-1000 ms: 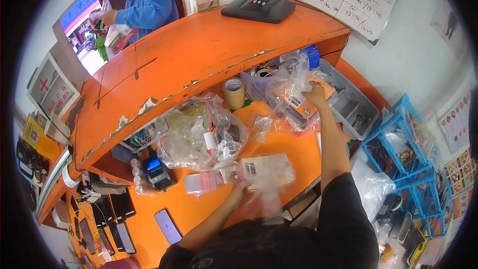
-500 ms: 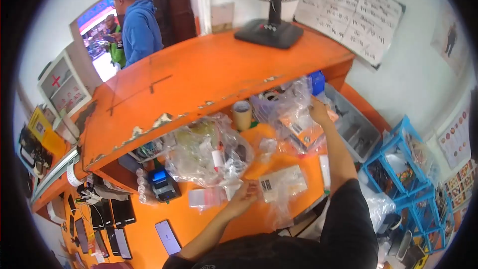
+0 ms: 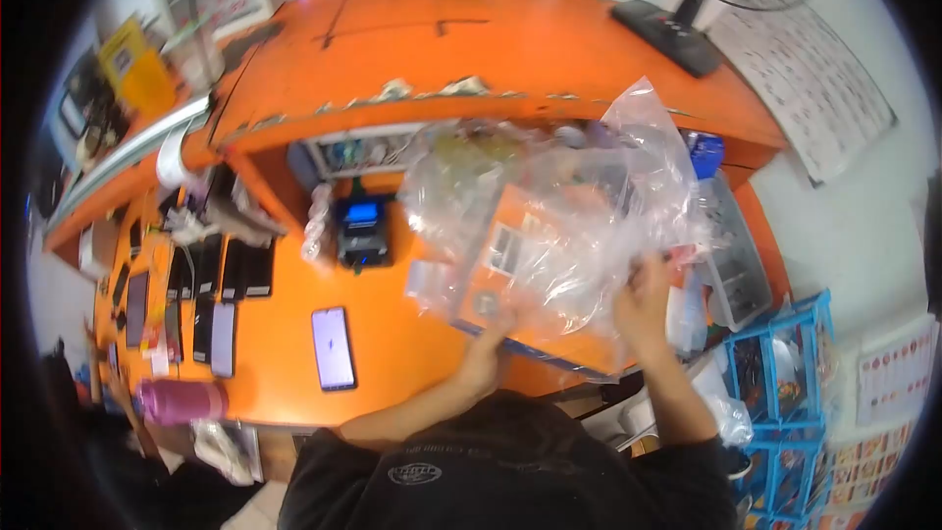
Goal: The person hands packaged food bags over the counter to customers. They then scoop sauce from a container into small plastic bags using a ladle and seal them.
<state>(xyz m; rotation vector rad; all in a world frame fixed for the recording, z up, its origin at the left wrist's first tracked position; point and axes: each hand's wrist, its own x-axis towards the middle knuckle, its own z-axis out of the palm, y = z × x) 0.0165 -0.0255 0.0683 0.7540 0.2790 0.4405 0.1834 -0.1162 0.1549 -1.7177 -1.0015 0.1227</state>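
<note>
An orange box in a clear plastic bag point(image 3: 505, 280) is held up in front of my body, tilted, with a white barcode label on it. My left hand point(image 3: 481, 358) grips its lower left edge. My right hand point(image 3: 643, 299) is closed on the crumpled plastic at its right side. Behind it sits a large bundle of clear plastic bags point(image 3: 442, 177). A small stack of clear and pink bags point(image 3: 430, 285) lies left of the box. The white package from before is hidden.
A card terminal point(image 3: 363, 228) and a lit phone point(image 3: 334, 348) are on the orange counter, with several dark phones and a purple bottle point(image 3: 182, 400) further left. A grey bin point(image 3: 736, 275) and blue racks point(image 3: 780, 373) stand right. Another person's arm point(image 3: 123, 393) shows at left.
The orange box has come from the back right to in front of me. My left hand has taken hold of its edge. The view has turned left and down.
</note>
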